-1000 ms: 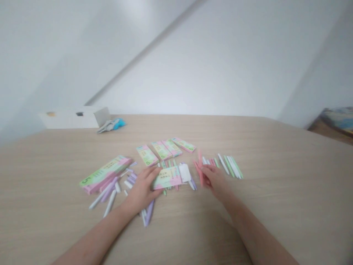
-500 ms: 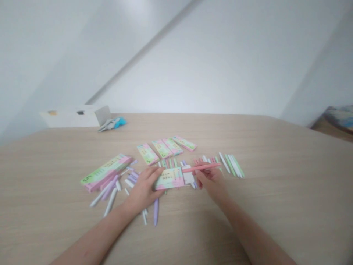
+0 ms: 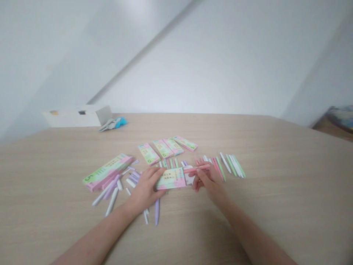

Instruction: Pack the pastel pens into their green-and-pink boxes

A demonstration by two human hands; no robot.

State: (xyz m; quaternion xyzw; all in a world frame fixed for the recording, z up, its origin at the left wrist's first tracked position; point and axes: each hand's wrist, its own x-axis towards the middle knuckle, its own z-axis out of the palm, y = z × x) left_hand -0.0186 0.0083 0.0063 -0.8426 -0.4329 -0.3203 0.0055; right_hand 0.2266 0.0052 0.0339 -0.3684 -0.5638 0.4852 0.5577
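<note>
Pink pen [image 3: 202,168] now seems deeper into the box [image 3: 172,179] (not fully in), well off the worktop's [image 3: 275,165] far edge. Your right hand [image 3: 211,183] pinches it; left hand [image 3: 146,187] clamps the box.

A wide wooden table [image 3: 289,184] with pale, fine grain reaches back to a plain white wall [image 3: 220,70]. A grey strip [image 3: 143,53] slants down the wall towards the left. Soft light glows near the top. At the far right, a blurred patterned bundle [image 3: 343,115] sits beyond the table.
</note>
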